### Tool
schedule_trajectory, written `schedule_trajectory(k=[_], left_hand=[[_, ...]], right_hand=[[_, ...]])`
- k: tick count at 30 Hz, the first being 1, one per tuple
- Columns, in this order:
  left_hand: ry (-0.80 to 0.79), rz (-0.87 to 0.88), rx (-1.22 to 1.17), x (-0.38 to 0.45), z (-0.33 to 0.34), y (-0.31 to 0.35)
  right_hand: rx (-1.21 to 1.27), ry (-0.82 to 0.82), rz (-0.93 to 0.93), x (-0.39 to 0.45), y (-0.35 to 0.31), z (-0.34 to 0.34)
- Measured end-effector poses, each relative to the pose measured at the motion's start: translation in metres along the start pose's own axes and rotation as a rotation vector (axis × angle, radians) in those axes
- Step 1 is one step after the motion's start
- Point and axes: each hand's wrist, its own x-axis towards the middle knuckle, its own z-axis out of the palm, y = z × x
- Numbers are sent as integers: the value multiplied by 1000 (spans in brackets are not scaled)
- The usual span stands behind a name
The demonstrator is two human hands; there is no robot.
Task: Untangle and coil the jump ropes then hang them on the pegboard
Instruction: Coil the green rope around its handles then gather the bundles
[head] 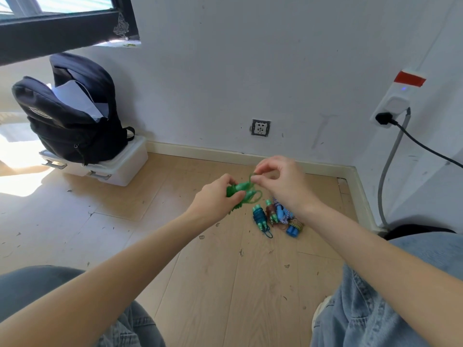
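Hands busy with green jump rope (244, 194) above wood floor (213, 271).
Left hand (218, 196) wrapped round the green handles, right hand (280, 181) pinching a loop of the cord just above. Three more coiled ropes (275, 216) lying on the floor right below, near the baseboard. Black backpack (70, 116) parked on a white bin (120, 169), well off left.

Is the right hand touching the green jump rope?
Touching: the head view shows the right hand pinching a strand of the green jump rope.
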Motion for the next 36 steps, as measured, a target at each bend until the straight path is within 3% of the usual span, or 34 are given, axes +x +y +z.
schedule_trajectory(k=[6, 11, 14, 17, 20, 22, 25, 30, 36], left_hand=[[-81, 74, -39, -3, 17, 24], [-188, 52, -345, -9, 45, 25], [-226, 16, -476, 1, 58, 13], [-312, 14, -328, 33, 69, -5], [-445, -50, -309, 70, 87, -26], [-463, -136, -390, 84, 108, -39], [-348, -233, -350, 96, 146, -66], [-316, -234, -62, 118, 194, -104], [-358, -251, -127, 138, 235, -131]], right_hand=[[587, 119, 516, 4, 16, -26], [731, 182, 762, 1, 44, -24], [660, 223, 775, 8, 62, -10], [436, 247, 670, 15, 86, 12], [249, 173, 592, 20, 120, 35], [258, 126, 602, 24, 142, 51], [281, 82, 651, 28, 179, 73], [228, 210, 808, 30, 241, 106], [267, 234, 976, 34, 306, 123]])
